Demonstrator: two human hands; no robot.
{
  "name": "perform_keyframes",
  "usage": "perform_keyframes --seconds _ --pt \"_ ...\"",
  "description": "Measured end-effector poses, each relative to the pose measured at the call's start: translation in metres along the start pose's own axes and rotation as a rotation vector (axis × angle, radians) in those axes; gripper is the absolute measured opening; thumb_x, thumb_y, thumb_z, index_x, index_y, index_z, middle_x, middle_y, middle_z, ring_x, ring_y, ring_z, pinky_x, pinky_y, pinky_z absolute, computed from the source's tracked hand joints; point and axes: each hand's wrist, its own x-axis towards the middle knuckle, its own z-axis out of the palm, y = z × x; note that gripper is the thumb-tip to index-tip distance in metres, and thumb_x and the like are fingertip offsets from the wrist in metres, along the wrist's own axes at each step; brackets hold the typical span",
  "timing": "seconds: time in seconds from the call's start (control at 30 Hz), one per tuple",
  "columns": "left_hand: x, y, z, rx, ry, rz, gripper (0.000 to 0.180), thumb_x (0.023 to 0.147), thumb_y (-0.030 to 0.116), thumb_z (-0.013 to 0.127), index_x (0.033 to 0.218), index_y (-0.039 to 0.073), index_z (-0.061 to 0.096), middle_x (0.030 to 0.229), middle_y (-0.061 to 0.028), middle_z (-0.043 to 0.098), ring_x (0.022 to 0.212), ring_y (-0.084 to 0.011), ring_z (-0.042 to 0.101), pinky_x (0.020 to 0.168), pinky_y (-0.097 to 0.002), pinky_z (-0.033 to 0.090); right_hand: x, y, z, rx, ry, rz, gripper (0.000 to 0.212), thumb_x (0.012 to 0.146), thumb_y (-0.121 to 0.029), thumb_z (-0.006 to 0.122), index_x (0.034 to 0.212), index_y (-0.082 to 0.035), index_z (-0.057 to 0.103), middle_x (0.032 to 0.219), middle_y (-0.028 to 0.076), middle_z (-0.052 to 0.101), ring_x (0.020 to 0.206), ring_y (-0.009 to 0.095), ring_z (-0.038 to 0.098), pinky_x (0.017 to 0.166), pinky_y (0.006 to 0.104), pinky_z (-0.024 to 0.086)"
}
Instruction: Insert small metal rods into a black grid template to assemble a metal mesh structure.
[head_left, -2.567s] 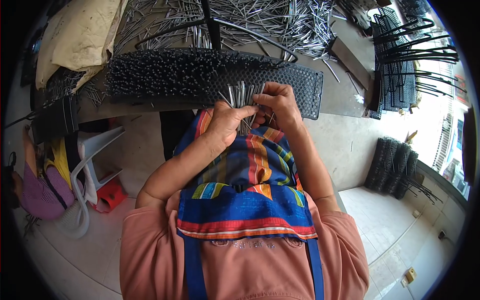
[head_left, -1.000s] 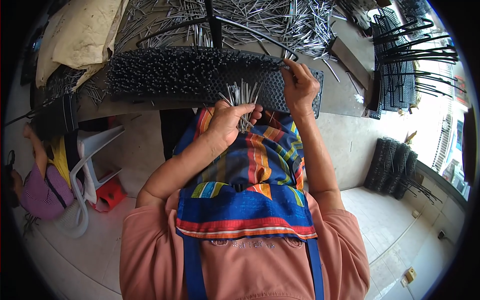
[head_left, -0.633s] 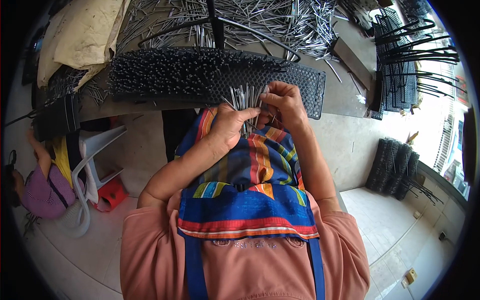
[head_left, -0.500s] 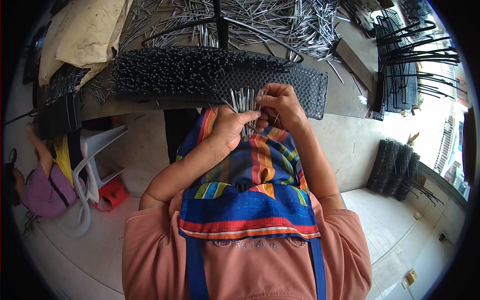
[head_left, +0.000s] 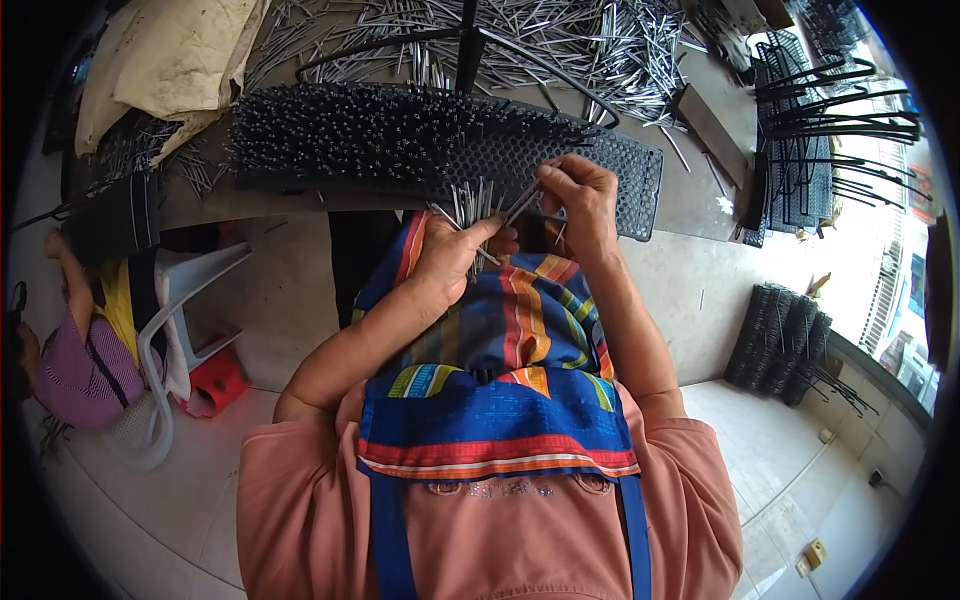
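Observation:
My left hand (head_left: 448, 252) is closed around a bundle of thin metal rods (head_left: 472, 204), its thumb laid across them and their upper ends fanned out. Just to the right, my right hand (head_left: 588, 198) is pinched on a few metal rods (head_left: 522, 204) that slant down toward the bundle. Both hands are at the near edge of a long black perforated tray (head_left: 622, 188). Black-looking rods (head_left: 340, 140) stand densely upright across its left and middle part, while bare holes show at its right. Some fingers of my right hand are hidden.
Loose metal rods (head_left: 560, 50) lie heaped on the table behind the tray, beneath a black metal frame (head_left: 468, 60). A flat bar (head_left: 712, 132) and black racks (head_left: 800, 140) are at the right. Far left, another person (head_left: 85, 350) sits near a pale chair (head_left: 165, 400).
My right hand has drawn slightly up and right, with rods between its fingers. My left hand and its bundle have shifted a little left, and the rods are more spread.

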Motion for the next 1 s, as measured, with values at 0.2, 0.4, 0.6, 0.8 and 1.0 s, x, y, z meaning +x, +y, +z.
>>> perform_keyframes --seconds 0.2,0.4,0.6,0.8,1.0 --pt "-0.007 -0.029 -0.019 0.047 -0.140 -0.338 0.009 0.088 0.002 0.065 0.096 -0.003 0.066 0.084 -0.0137 0.071 0.070 -0.0211 0.071 0.058 -0.0308 0.058 0.026 0.002 -0.002 -0.119 0.252 -0.602 0.008 0.083 0.003 0.069 0.089 -0.002 0.071 0.077 -0.001 0.063 0.057 0.004 0.051 0.050 0.0187 0.039" --pt "-0.009 -0.022 -0.005 0.050 -0.109 -0.047 0.010 0.089 0.001 0.063 0.097 -0.004 0.066 0.083 -0.0130 0.070 0.068 -0.0198 0.069 0.060 -0.0293 0.057 0.035 0.000 0.004 -0.346 0.205 -0.720 0.010 0.079 0.005 0.072 0.088 0.002 0.069 0.080 0.005 0.065 0.063 0.009 0.058 0.058 0.0216 0.044" --pt "-0.001 -0.004 0.007 0.048 -0.077 -0.005 0.013 0.089 -0.001 0.060 0.101 -0.002 0.064 0.084 -0.0139 0.071 0.068 -0.0187 0.069 0.056 -0.0287 0.053 0.039 -0.005 0.006 -0.477 0.242 -0.788 0.010 0.077 0.003 0.074 0.086 0.000 0.071 0.076 0.006 0.065 0.063 0.010 0.059 0.058 0.0228 0.045" --pt "0.005 -0.003 0.008 0.018 0.005 -0.009 0.017 0.085 -0.002 0.064 0.101 0.000 0.059 0.081 -0.0141 0.070 0.063 -0.0218 0.068 0.048 -0.0289 0.051 0.038 -0.012 0.011 -0.576 0.284 -0.800 0.010 0.076 0.001 0.075 0.085 0.000 0.072 0.073 0.006 0.065 0.062 0.011 0.061 0.057 0.0236 0.046" --pt "0.006 -0.006 0.010 -0.047 0.037 -0.003 0.026 0.083 -0.003 0.065 0.108 0.000 0.056 0.080 -0.0145 0.070 0.064 -0.0228 0.069 0.049 -0.0295 0.051 0.038 -0.012 0.013 -0.581 0.292 -0.772 0.009 0.076 0.000 0.075 0.085 -0.001 0.072 0.074 0.007 0.066 0.062 0.013 0.062 0.057 0.0248 0.046"
